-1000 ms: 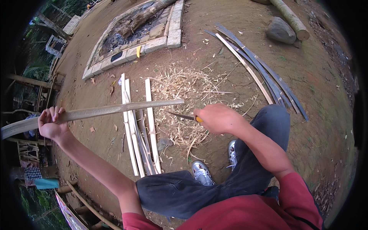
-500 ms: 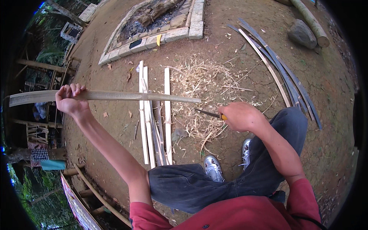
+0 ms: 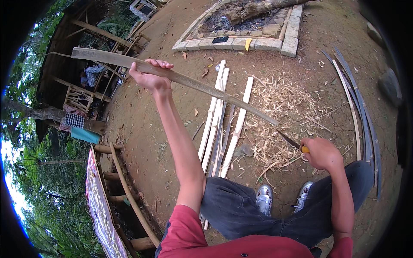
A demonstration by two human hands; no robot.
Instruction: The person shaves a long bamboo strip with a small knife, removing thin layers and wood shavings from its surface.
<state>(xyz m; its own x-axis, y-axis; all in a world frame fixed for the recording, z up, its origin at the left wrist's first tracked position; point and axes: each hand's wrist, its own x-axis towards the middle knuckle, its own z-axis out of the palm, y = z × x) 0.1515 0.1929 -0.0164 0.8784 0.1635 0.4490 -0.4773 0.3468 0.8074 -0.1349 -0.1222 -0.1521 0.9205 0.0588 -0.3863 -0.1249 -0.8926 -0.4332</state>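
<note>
My left hand (image 3: 151,77) is closed around a long greyish bamboo strip (image 3: 198,87), toward its far-left end. The strip slants down to the right, its free end over the pile of shavings. My right hand (image 3: 323,153) grips a knife by its yellow handle (image 3: 305,149). The dark blade (image 3: 289,139) points up and left, its tip close to the strip's lower end; I cannot tell whether they touch. Below the strip, several pale split bamboo strips (image 3: 242,122) lie side by side on the ground. Curled shavings (image 3: 279,112) are heaped beside them.
Dark bamboo strips (image 3: 360,104) lie at the right, near a grey rock (image 3: 389,85). A stone-edged fire pit (image 3: 254,44) with a log is at the back; a phone (image 3: 220,39) and a yellow object (image 3: 248,44) rest on its rim. A bamboo railing (image 3: 133,195) and banner stand left.
The view has swung left, shifting the scene rightward. The held bamboo strip now tilts more steeply, its left end raised. The knife is still in my right hand, its tip near the strip's end.
</note>
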